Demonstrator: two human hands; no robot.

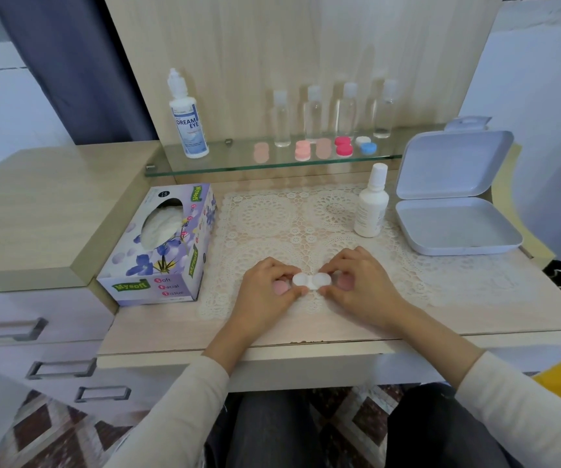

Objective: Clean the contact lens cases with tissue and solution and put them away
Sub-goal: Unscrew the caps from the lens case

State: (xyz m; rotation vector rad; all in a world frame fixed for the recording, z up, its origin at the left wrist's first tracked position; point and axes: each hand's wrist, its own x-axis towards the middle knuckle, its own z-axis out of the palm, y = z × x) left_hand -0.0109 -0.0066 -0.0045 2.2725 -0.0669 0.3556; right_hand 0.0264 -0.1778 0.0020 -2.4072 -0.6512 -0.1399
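I see the left hand (267,287) and right hand (362,282) each pinching one end of the white lens case (312,281) with curled fingers (284,265), steadying it over the near bench (475,315), with pink caps (281,288) seemingly palmed.

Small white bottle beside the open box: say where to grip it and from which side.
Grip the small white bottle round its straight body, below the narrower cap, coming from the front-left. It stands upright, and the open box sits close on its right, probably crowding that side.
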